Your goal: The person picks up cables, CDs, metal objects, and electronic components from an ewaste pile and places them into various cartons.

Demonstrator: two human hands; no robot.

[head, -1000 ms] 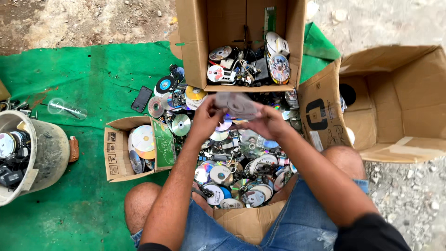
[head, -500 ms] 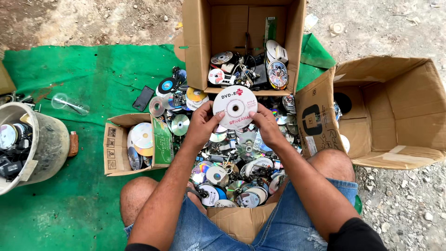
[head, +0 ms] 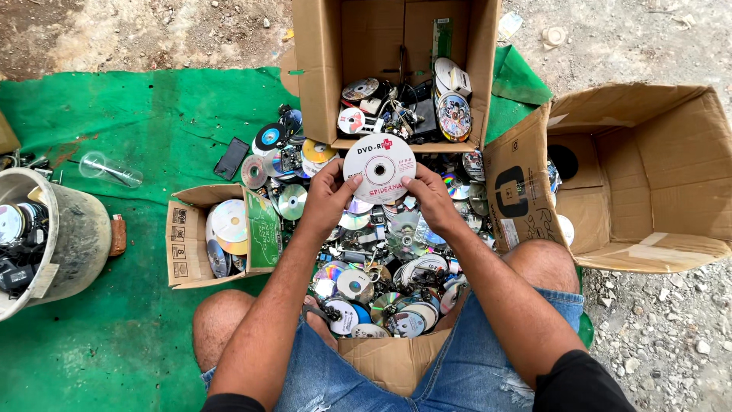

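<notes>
You sit on a green mat [head: 114,114] spread over gravelly ground, knees apart, with cardboard around you. A large open box [head: 648,175] lies on its side to your right, nearly bare inside. A tall box [head: 320,69] stands ahead, holding discs and dark bits of electronics. A grey bucket [head: 76,236] of parts sits at your far left, and a small box [head: 183,244] with a few discs rests near your left knee. Between your legs lies a heap of loose discs [head: 381,282].

You hold a white disc [head: 379,169] above that heap, just in front of the tall box. Your left hand [head: 328,200] pinches its left edge with thumb on top and fingers curled beneath; your right hand [head: 433,198] does the same at the lower right edge. Both grips are light, closed only on the rim.

The risk, I judge: such a shallow edge grip could let the disc slip into the heap, where you would struggle to pick it out among look-alikes, and its underside could scratch on the pile.

The disc is round, so it has no long axis. Its printed face points up at you, roughly level, with the label reading upright from your seat.
</notes>
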